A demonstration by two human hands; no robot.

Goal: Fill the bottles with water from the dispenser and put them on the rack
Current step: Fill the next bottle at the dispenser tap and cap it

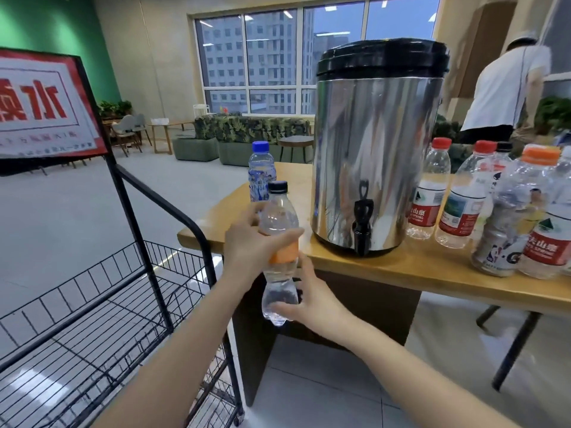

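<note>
A clear plastic bottle point(279, 223) with a black cap and an orange label is held upright in front of the table's left end, beside the rack. My left hand point(251, 245) grips its middle around the label. My right hand point(309, 299) holds its lower part from the right. The steel water dispenser point(375, 149) with a black lid stands on the wooden table point(401, 267), its black tap point(362, 225) facing me, to the right of the bottle. The black wire rack point(123, 291) stands at the left.
A blue-capped bottle point(262, 171) stands on the table's far left. Several bottles with red, orange and black caps point(463, 196) crowd the table right of the dispenser. A red and white sign point(43, 103) tops the rack. A person in a white shirt point(506, 91) stands behind.
</note>
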